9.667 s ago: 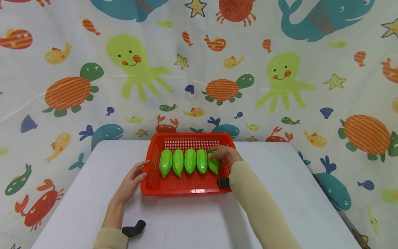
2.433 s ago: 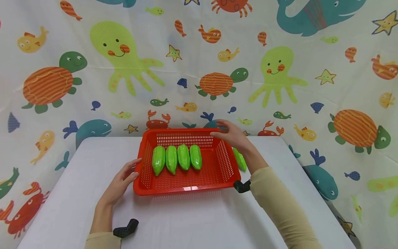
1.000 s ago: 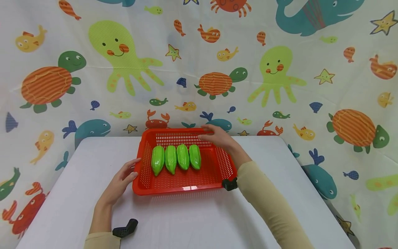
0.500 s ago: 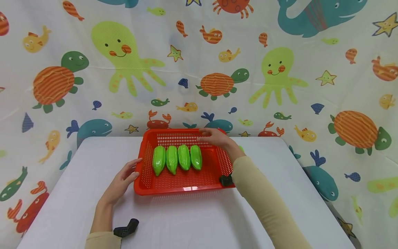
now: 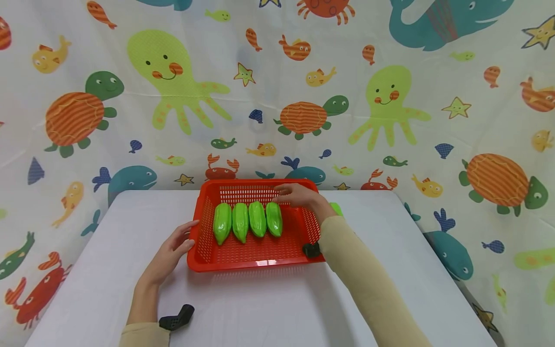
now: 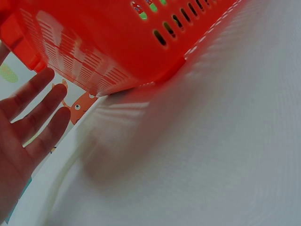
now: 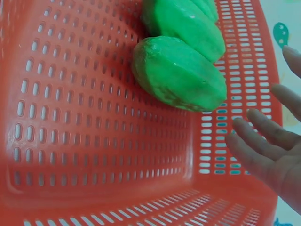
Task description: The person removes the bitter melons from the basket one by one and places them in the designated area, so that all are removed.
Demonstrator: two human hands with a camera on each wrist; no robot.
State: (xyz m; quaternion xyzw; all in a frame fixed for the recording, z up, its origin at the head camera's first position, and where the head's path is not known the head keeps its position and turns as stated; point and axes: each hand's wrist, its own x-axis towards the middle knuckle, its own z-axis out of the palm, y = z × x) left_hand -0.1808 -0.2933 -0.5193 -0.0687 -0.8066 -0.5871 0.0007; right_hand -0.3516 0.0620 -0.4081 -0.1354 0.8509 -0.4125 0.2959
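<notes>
Several glossy green, ridged, oblong fruits stand side by side in a red perforated plastic basket (image 5: 243,265). My right hand (image 5: 300,196) hovers over the basket's back right part, fingertips near the top of the rightmost fruit (image 5: 274,220). In the right wrist view its fingers are spread and hold nothing, just apart from that fruit (image 7: 178,73). My left hand (image 5: 173,248) rests by the basket's left rim, fingertips right at it; the left wrist view shows its fingers extended. Another green fruit (image 5: 336,209) lies outside, right of the basket, partly hidden by my right arm.
The basket stands on a white table (image 5: 243,308), close to its back edge. Behind hangs a cloth (image 5: 269,159) printed with sea animals. Black wrist devices, such as the one on my left wrist (image 5: 177,318), stick out beside my sleeves.
One fruit has gone from the basket's right end to the table on the right. My right hand has since come back leftward and lowered over the basket. My left hand stays at the rim.
</notes>
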